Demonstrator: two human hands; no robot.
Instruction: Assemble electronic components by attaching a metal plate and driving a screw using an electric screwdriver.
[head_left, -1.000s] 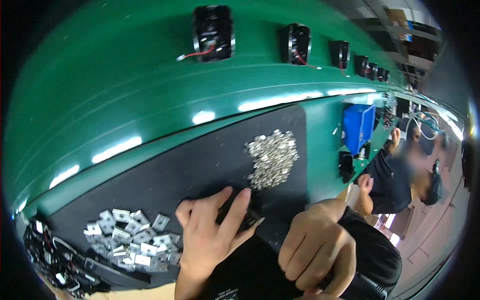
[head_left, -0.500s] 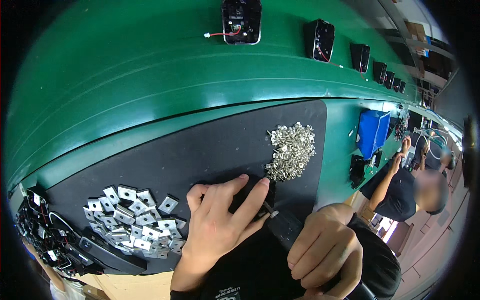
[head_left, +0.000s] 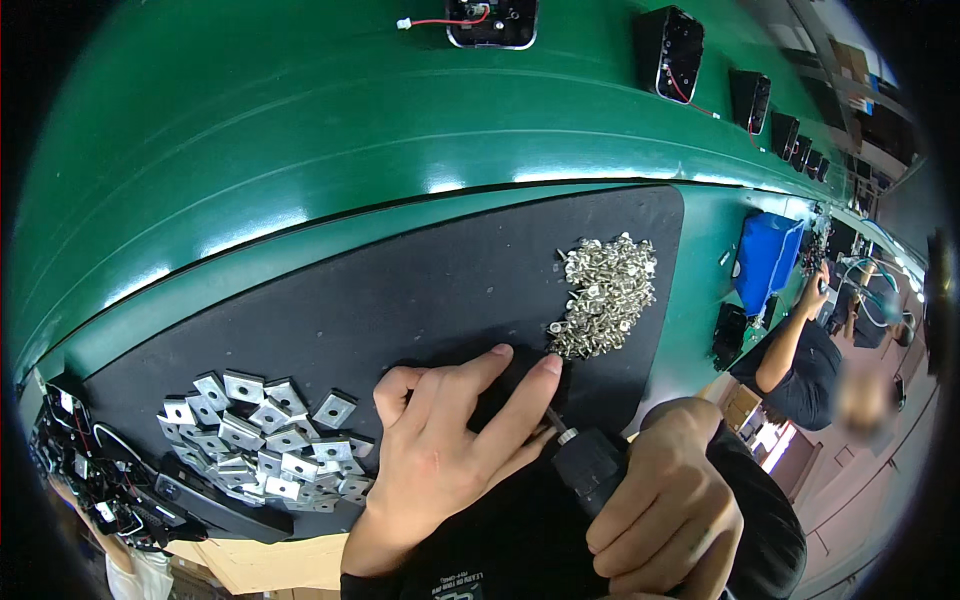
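My left hand (head_left: 440, 430) lies low over the black mat (head_left: 400, 300), its fingers bent round a dark part that they mostly hide. In my right hand (head_left: 668, 500) is a black electric screwdriver (head_left: 590, 465), gripped in a fist. Its thin bit slants up and left to the dark part beside my left fingertips; the contact point is hard to see. Just beyond those fingertips sits a heap of small silvery screws (head_left: 605, 295). Left of my left hand spreads a pile of silver square plates with centre holes (head_left: 270, 435).
Black housings (head_left: 670, 55), some with red wires, stand along the green conveyor (head_left: 300, 130) behind the mat. A blue bin (head_left: 768, 262) is at the right. Black wired parts (head_left: 85, 470) crowd the far left. A co-worker (head_left: 800, 365) sits on the right.
The whole view has shifted slightly, with the screws and conveyor housings now farther right and higher in the picture. Both hands keep their grips; the screwdriver is slightly lower and farther right.
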